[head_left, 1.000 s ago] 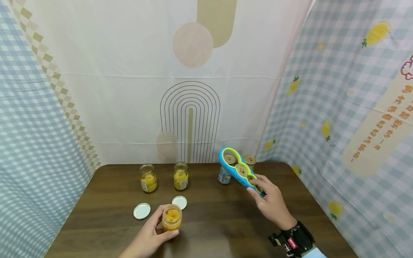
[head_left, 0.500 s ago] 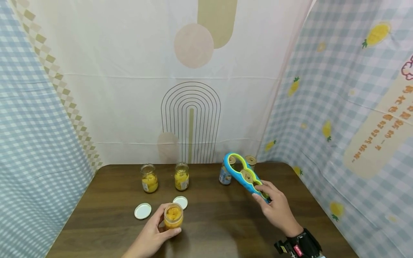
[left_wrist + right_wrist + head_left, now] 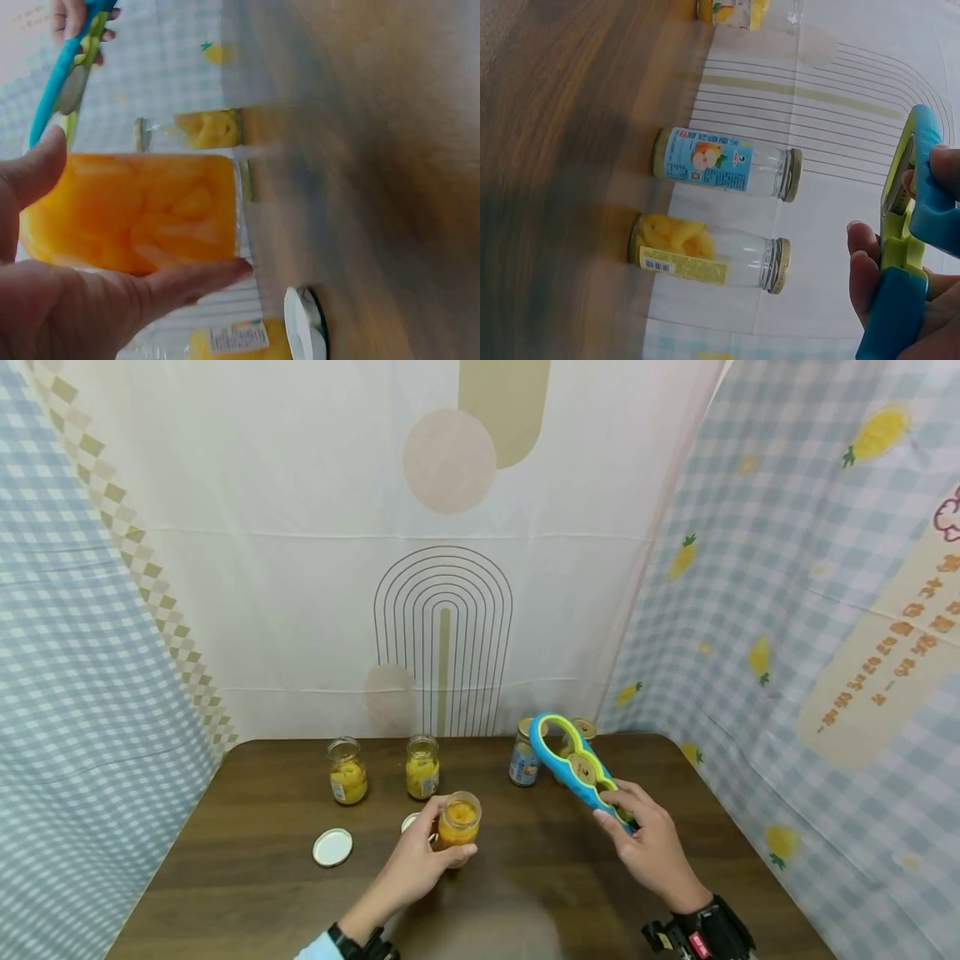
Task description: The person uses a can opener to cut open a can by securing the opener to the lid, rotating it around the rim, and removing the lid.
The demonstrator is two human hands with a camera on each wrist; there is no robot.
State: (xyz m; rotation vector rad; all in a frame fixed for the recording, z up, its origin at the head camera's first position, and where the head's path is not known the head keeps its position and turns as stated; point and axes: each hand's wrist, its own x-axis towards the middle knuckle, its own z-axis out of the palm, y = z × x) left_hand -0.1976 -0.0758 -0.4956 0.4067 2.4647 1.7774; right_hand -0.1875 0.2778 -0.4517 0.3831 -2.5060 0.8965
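My left hand [image 3: 408, 870] grips an open glass jar [image 3: 458, 831] of orange fruit pieces, held upright near the table's middle. In the left wrist view the thumb and fingers curl round this jar [image 3: 142, 210]. My right hand [image 3: 651, 847] holds the lower end of a blue and green jar opener [image 3: 561, 769], tilted up to the left. A gold lid [image 3: 582, 768] sits in the opener's middle ring. Two lidded jars stand behind the opener; the blue-labelled jar [image 3: 522, 766] is partly visible, and the yellow-labelled jar [image 3: 682, 247] shows fully in the right wrist view.
Two open jars of yellow fruit, a left jar [image 3: 348, 781] and a right jar [image 3: 422, 771], stand at the back left. One white lid [image 3: 332, 847] lies in front of them. Another lid [image 3: 408, 821] is partly hidden by my left hand. Behind the table [image 3: 247, 852] hangs a cloth.
My left hand has moved right and a little farther back with the jar of orange fruit. My right hand has shifted slightly right and down, holding the jar opener with the lid in it.
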